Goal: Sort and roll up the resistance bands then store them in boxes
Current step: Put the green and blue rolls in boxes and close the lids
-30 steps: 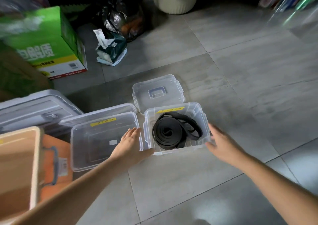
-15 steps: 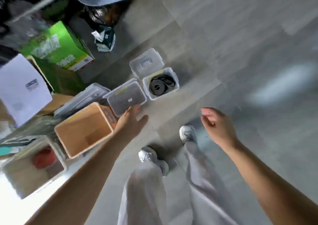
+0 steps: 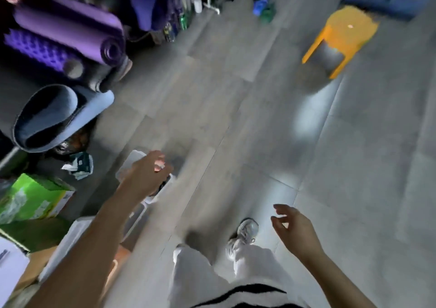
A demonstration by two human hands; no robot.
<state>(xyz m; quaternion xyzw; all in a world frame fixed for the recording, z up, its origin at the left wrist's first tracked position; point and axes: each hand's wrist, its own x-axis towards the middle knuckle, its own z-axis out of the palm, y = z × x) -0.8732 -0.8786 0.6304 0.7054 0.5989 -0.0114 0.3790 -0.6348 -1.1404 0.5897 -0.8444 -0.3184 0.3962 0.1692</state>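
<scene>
As I stand above the clear plastic storage boxes [image 3: 151, 199], my left hand [image 3: 147, 175] and right hand [image 3: 296, 228] hang empty, fingers loosely apart; a black band [image 3: 164, 185] peeks from one box, so fetching another seems next.

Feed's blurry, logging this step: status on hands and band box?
Left hand open, empty. Right hand open, empty. Clear box on floor, mostly hidden behind left hand. Orange stool stands apart.

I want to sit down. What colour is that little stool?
The stool is orange-yellow; it shows in the head view, a bit blurred.
</scene>
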